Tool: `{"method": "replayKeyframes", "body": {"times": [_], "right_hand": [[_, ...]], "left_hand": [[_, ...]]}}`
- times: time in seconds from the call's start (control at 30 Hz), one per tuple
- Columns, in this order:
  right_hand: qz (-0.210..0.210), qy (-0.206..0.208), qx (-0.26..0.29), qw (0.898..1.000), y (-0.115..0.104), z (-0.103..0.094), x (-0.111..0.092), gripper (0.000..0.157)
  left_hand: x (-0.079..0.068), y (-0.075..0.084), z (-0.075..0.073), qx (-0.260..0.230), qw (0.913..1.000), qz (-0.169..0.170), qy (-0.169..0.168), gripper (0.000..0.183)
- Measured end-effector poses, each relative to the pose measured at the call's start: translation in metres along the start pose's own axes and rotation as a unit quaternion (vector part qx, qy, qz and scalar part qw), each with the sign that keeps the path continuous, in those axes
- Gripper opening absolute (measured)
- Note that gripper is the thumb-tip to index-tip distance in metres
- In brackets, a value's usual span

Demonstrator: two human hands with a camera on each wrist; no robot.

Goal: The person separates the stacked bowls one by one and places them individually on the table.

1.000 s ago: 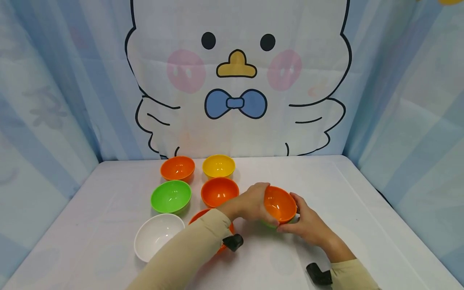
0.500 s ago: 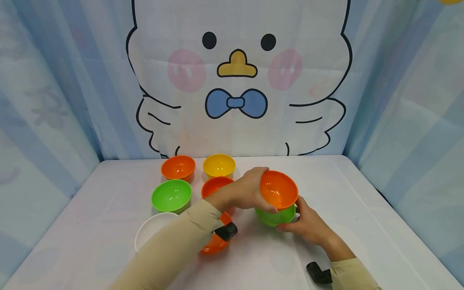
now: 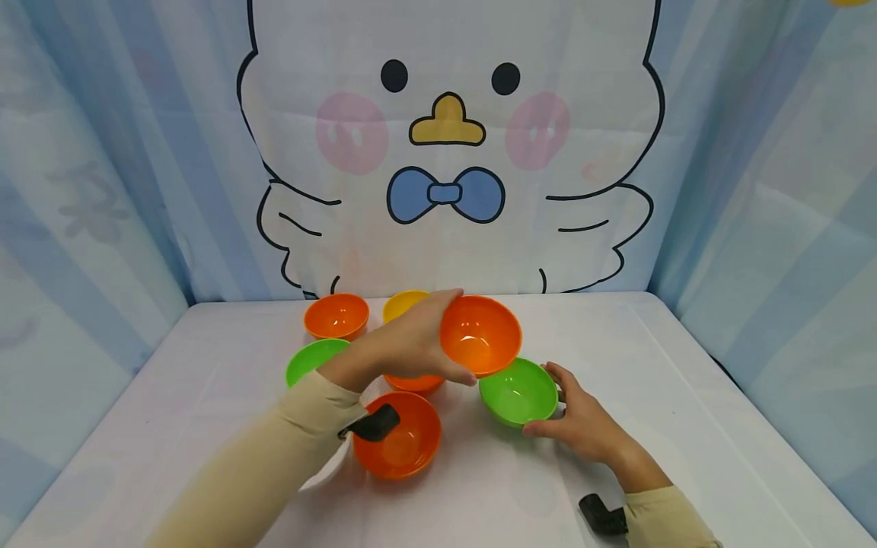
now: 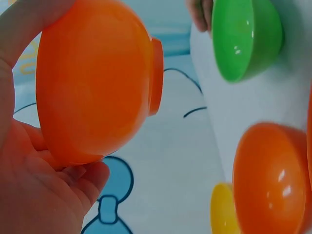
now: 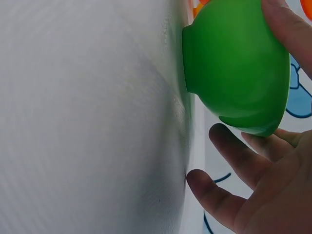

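Note:
My left hand [image 3: 411,335] grips an orange bowl [image 3: 479,335] by its side, thumb near the front of the rim and fingers behind. The bowl is raised over the table; its rounded outside and foot show in the left wrist view. Just below and to its right, a green bowl [image 3: 518,392] stands upright on the table. My right hand [image 3: 582,418] holds that green bowl from the right. In the right wrist view the thumb lies along its wall [image 5: 239,63] and fingertips touch the opposite side, while other fingers are spread free.
More bowls stand on the white table [image 3: 685,426] to the left: an orange one [image 3: 336,316], a yellow one [image 3: 404,303], a green one [image 3: 311,360] and a front orange one [image 3: 400,449]. My left arm partly covers another orange bowl [image 3: 414,383] and most of a white bowl [image 3: 329,468].
My left hand has lifted the orange bowl out of the green bowl and carried it up and left. The right hand stays at the green bowl, which is now uncovered.

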State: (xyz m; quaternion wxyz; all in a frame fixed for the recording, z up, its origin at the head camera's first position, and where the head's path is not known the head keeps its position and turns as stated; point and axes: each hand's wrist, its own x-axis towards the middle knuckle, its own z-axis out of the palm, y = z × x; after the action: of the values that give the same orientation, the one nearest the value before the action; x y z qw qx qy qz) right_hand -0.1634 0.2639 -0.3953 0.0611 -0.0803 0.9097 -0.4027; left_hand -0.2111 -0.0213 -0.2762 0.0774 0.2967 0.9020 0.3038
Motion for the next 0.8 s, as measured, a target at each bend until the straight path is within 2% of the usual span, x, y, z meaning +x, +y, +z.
{"method": "replayKeyframes", "body": {"times": [0.13,0.37,0.47,0.67,0.8], "right_hand": [[-0.008,0.004,0.001,1.000,-0.001,0.000,0.001,0.113],[-0.016,0.006,-0.005,1.000,-0.003,0.001,0.001,0.112],[-0.010,0.006,-0.005,1.000,-0.004,0.000,0.000,0.113],[0.003,0.007,-0.008,1.000,-0.001,-0.002,-0.001,0.113],[0.003,0.006,-0.010,1.000,-0.001,-0.003,0.000,0.113]], "left_hand": [[-0.021,-0.013,-0.016,-0.006,0.9998,-0.010,0.016,0.116],[-0.062,-0.046,-0.040,-0.012,0.9985,-0.030,0.045,0.115],[-0.076,-0.061,-0.044,-0.024,0.9975,-0.026,0.062,0.115],[-0.097,-0.087,-0.048,-0.082,0.9935,0.014,0.078,0.098],[-0.116,-0.103,-0.050,-0.085,0.9920,-0.020,0.091,0.099]]}}
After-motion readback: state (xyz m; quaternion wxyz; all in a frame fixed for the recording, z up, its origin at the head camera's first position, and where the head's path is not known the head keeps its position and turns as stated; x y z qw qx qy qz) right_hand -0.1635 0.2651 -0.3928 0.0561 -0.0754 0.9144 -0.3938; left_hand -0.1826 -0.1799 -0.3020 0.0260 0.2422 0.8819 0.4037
